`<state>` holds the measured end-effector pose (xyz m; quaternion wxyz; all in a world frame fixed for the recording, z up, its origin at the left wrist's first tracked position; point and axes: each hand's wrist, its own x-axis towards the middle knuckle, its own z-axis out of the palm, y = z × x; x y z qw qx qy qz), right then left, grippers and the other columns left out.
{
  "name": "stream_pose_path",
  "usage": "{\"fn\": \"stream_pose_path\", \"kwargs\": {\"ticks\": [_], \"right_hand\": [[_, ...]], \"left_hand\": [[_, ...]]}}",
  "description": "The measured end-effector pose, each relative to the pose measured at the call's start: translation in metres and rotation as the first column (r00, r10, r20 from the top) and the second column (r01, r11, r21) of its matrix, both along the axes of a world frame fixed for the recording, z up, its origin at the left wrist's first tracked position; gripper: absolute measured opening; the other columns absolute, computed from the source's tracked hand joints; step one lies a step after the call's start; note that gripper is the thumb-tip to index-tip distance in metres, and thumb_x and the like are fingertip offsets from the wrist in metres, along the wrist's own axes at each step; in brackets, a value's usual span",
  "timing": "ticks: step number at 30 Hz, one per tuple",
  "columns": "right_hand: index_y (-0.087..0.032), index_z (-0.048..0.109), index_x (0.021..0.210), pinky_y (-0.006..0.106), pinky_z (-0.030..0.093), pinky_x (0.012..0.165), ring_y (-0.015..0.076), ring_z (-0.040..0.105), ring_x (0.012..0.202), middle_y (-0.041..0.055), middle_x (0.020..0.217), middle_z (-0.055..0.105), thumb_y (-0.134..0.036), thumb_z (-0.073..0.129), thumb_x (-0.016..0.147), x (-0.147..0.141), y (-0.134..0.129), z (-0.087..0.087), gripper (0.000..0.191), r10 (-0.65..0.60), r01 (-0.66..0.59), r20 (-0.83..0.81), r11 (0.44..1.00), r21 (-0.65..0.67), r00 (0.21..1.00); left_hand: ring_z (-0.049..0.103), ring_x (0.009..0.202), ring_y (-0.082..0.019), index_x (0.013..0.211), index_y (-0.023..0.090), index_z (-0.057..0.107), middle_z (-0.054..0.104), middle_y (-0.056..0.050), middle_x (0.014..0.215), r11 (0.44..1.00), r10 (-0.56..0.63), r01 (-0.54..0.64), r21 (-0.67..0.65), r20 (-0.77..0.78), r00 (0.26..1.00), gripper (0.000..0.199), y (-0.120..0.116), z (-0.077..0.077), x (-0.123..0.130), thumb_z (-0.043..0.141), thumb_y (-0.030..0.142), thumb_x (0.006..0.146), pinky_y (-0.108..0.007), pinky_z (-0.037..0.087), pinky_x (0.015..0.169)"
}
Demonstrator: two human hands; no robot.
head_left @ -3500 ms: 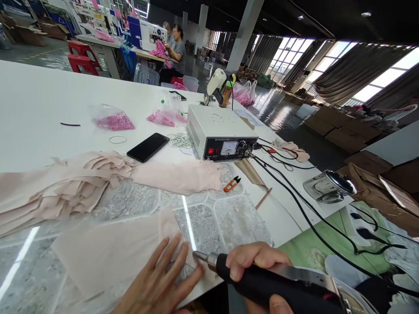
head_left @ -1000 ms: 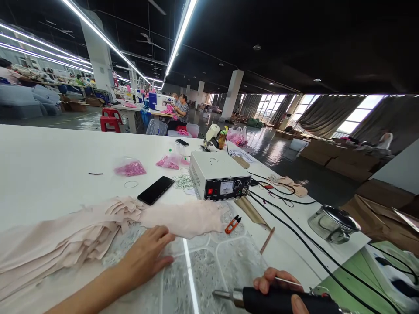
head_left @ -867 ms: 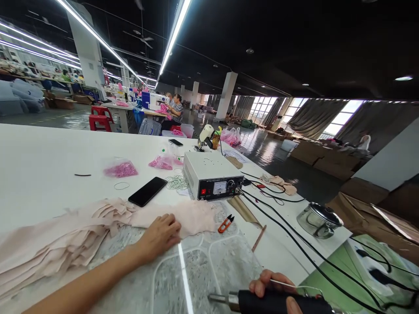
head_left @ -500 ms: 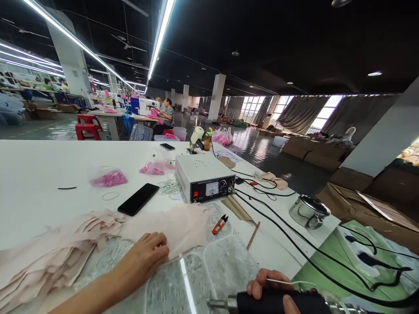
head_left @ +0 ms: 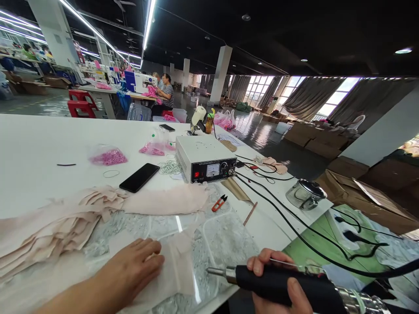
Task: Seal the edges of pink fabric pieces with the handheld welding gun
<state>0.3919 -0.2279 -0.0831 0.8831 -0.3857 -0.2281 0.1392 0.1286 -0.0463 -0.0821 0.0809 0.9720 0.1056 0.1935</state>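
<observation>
Head view: resting left hand (head_left: 129,267), loosely bent, on pale cloth piece (head_left: 178,266) near bench's (head_left: 271,220) front edge; gripping black-barrelled tool (head_left: 268,282) in right hand (head_left: 273,304). Likely light, limp cloth; hold flat by edges.

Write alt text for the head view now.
The left hand rests on a pale pink cloth; the right hand grips a black handheld tool, its metal tip just right of the cloth. Beyond lie orange snips, a phone and a control box.
</observation>
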Motion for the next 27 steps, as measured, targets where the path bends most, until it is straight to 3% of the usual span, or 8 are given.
{"fn": "stream_pose_path", "kwargs": {"ticks": [4, 7, 11, 15, 22, 24, 27], "right_hand": [[-0.023, 0.073, 0.088, 0.035, 0.053, 0.052, 0.0161, 0.060, 0.051, 0.0007, 0.071, 0.065, -0.051, 0.070, 0.080, -0.010, 0.005, 0.009, 0.029, 0.031, -0.031, 0.034, 0.999, 0.013, 0.999], [-0.023, 0.073, 0.088, 0.035, 0.053, 0.052, 0.0167, 0.061, 0.051, 0.0012, 0.072, 0.066, -0.050, 0.070, 0.081, -0.013, 0.009, 0.011, 0.028, 0.031, -0.032, 0.051, 0.999, 0.022, 0.998], [-0.020, 0.073, 0.086, 0.033, 0.052, 0.051, 0.0158, 0.060, 0.048, 0.0013, 0.070, 0.066, -0.046, 0.070, 0.080, -0.017, 0.023, 0.012, 0.026, -0.009, 0.005, 0.047, 0.998, 0.067, 0.999], [-0.021, 0.072, 0.086, 0.033, 0.052, 0.049, 0.0156, 0.060, 0.047, 0.0012, 0.070, 0.066, -0.046, 0.067, 0.082, -0.023, 0.032, 0.012, 0.027, 0.017, -0.022, 0.067, 0.998, 0.063, 0.998], [-0.025, 0.070, 0.098, 0.035, 0.057, 0.052, 0.0157, 0.063, 0.052, 0.0017, 0.079, 0.067, -0.048, 0.061, 0.089, -0.049, 0.035, -0.005, 0.027, 0.251, -0.256, 0.113, 0.966, 0.024, 0.961], [-0.023, 0.070, 0.095, 0.036, 0.057, 0.052, 0.0164, 0.063, 0.051, 0.0016, 0.077, 0.067, -0.047, 0.062, 0.088, -0.050, 0.047, -0.008, 0.026, 0.187, -0.191, 0.112, 0.981, 0.027, 0.976], [-0.021, 0.070, 0.090, 0.036, 0.056, 0.054, 0.0167, 0.062, 0.053, 0.0010, 0.074, 0.067, -0.043, 0.066, 0.082, -0.036, 0.065, -0.008, 0.024, -0.030, 0.022, 0.110, 0.997, 0.072, 0.993]], "left_hand": [[0.069, 0.110, -0.023, 0.124, 0.025, 0.065, 0.074, -0.007, 0.121, 0.987, -0.137, 0.138, 0.082, -0.009, 0.990, 0.028, -0.006, -0.006, 0.014, 0.047, 0.017, 0.104, -0.037, 0.049, 0.104], [0.068, 0.117, -0.021, 0.136, 0.030, 0.060, 0.073, -0.003, 0.129, 0.968, -0.239, 0.246, 0.041, -0.138, 0.961, 0.033, -0.006, 0.002, 0.001, 0.054, 0.021, 0.104, -0.034, 0.045, 0.111], [0.070, 0.105, -0.020, 0.124, 0.029, 0.066, 0.074, -0.004, 0.118, 0.963, -0.254, 0.239, -0.121, -0.128, 0.959, 0.030, 0.001, 0.018, -0.005, 0.048, 0.014, 0.105, -0.031, 0.051, 0.103], [0.069, 0.094, -0.021, 0.110, 0.026, 0.069, 0.073, -0.006, 0.105, 0.958, -0.233, 0.211, -0.194, -0.100, 0.967, 0.030, 0.003, 0.019, 0.010, 0.042, 0.013, 0.108, -0.031, 0.055, 0.089], [0.067, 0.086, -0.019, 0.107, 0.026, 0.067, 0.071, -0.004, 0.099, 0.956, -0.226, 0.219, -0.195, -0.016, 0.974, 0.025, 0.002, 0.010, 0.017, 0.044, 0.017, 0.109, -0.029, 0.053, 0.086], [0.067, 0.086, -0.019, 0.106, 0.026, 0.067, 0.071, -0.003, 0.098, 0.953, -0.232, 0.226, -0.201, -0.009, 0.973, 0.023, 0.003, 0.008, 0.016, 0.046, 0.018, 0.109, -0.030, 0.053, 0.088], [0.066, 0.083, -0.019, 0.103, 0.026, 0.068, 0.071, -0.003, 0.097, 0.951, -0.242, 0.239, -0.194, 0.010, 0.970, 0.025, 0.005, 0.006, 0.016, 0.045, 0.020, 0.110, -0.033, 0.052, 0.093]]}}
